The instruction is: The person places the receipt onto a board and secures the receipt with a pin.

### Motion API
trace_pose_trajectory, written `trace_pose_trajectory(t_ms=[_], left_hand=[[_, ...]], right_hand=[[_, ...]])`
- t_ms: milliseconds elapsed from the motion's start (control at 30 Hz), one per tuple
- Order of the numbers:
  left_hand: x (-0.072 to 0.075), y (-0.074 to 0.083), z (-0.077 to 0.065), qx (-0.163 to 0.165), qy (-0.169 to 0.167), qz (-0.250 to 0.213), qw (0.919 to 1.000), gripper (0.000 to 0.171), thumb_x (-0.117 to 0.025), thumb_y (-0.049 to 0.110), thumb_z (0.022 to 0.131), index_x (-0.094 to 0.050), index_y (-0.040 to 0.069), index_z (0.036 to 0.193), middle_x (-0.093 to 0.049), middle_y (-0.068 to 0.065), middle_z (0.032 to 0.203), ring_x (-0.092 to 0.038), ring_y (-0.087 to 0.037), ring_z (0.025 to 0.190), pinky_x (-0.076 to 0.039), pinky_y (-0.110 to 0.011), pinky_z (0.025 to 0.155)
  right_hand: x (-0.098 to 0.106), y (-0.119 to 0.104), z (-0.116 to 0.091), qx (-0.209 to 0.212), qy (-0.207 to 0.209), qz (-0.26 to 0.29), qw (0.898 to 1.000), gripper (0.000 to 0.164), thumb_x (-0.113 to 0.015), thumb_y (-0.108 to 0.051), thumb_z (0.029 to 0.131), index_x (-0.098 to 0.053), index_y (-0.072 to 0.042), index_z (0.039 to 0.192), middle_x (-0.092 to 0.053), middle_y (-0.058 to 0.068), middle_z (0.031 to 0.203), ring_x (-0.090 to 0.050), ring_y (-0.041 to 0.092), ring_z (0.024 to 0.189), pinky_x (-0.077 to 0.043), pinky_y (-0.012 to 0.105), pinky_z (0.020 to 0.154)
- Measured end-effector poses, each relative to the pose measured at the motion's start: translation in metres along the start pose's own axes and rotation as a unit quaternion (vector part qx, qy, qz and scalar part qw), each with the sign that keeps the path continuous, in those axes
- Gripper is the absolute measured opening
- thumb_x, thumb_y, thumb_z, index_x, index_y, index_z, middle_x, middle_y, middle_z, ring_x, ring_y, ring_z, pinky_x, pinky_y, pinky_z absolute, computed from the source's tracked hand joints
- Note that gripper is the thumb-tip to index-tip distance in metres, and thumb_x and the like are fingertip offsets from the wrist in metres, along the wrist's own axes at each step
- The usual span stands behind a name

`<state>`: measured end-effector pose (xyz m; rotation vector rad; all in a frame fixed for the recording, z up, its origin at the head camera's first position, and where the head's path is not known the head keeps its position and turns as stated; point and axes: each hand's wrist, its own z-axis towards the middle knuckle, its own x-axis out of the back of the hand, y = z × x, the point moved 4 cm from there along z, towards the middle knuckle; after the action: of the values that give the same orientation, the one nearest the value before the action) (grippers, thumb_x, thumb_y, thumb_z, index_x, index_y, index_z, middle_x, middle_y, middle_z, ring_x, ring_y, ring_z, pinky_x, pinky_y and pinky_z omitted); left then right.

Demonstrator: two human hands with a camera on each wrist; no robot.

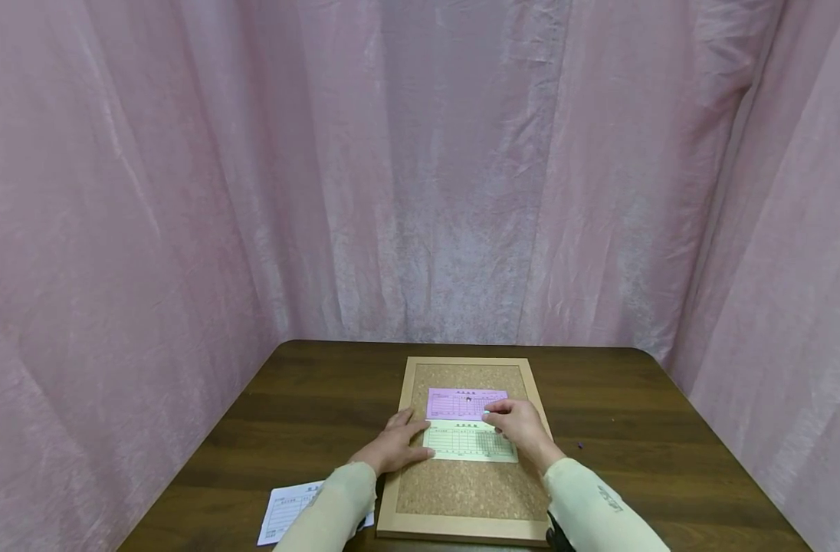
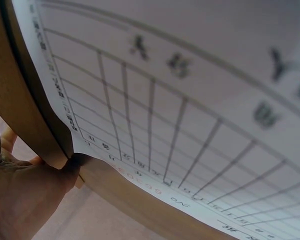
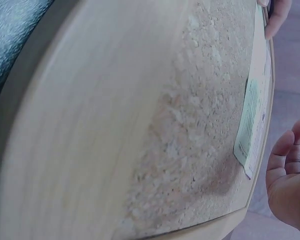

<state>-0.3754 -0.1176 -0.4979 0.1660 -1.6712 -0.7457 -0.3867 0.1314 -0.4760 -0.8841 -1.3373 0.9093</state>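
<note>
Low in the centre of the frame, a green slip (image 1: 454, 441) lies on a framed corkboard (image 1: 471, 491), its top edge along the lower edge of a pink slip (image 1: 451, 402); whether they overlap I cannot tell. Both should be almost weightless, limp and quick to crease or tear, so the margins look the kindest place to hold them. In the right wrist view, the green paper's near corner seems to stand slightly off the cork.

The right hand (image 1: 520, 429) has its grip pinched together on a small pale bit, probably a pushpin (image 1: 486, 412), at the pink slip's lower right. Such a pin would be hard and fiddly, best taken by its head. The left hand (image 1: 392, 445) lies with fingers spread, tips at the green slip's left edge.

The cork is grainy and speckled, likely soft enough to take a point; its pale wooden frame is smooth and stiff. Lower left, a crisp white slip (image 1: 285, 510) printed with ruled lines rests on the dark-grained bench (image 1: 613, 399). Across the upper frame hang pink velvety curtains (image 1: 427, 192) in soft folds.
</note>
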Motion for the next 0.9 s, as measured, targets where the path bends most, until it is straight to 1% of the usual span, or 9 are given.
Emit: trace_pose_trajectory(t_ms=[300, 600, 900], left_hand=[[-0.001, -0.001, 0.001, -0.003, 0.001, 0.003, 1.0000, 0.063, -0.071, 0.039, 0.092, -0.051, 0.013, 0.145, -0.019, -0.021, 0.161, -0.014, -0.040, 0.148, -0.026, -0.063, 0.110], [-0.002, -0.003, 0.002, -0.005, 0.001, 0.006, 1.0000, 0.063, -0.071, 0.039, 0.092, -0.051, 0.014, 0.146, -0.019, -0.021, 0.161, -0.014, -0.040, 0.148, -0.026, -0.062, 0.110], [-0.002, -0.002, 0.002, -0.003, 0.001, 0.003, 1.0000, 0.062, -0.071, 0.038, 0.092, -0.051, 0.013, 0.145, -0.019, -0.021, 0.161, -0.013, -0.040, 0.148, -0.026, -0.062, 0.110]], right_hand=[[-0.010, 0.003, 0.006, -0.014, -0.002, 0.021, 1.000, 0.014, -0.073, -0.003, 0.087, -0.074, 0.004, 0.099, -0.065, 0.003, 0.079, -0.055, 0.013, 0.062, -0.043, 0.024, 0.053], [-0.014, 0.001, 0.009, -0.006, -0.015, 0.001, 1.000, 0.013, -0.073, -0.004, 0.087, -0.074, 0.003, 0.098, -0.065, 0.003, 0.076, -0.055, 0.013, 0.061, -0.044, 0.024, 0.052], [-0.022, 0.002, 0.013, -0.005, -0.032, -0.003, 0.999, 0.014, -0.074, -0.006, 0.088, -0.074, 0.002, 0.099, -0.065, 0.003, 0.078, -0.056, 0.014, 0.062, -0.045, 0.026, 0.053]])
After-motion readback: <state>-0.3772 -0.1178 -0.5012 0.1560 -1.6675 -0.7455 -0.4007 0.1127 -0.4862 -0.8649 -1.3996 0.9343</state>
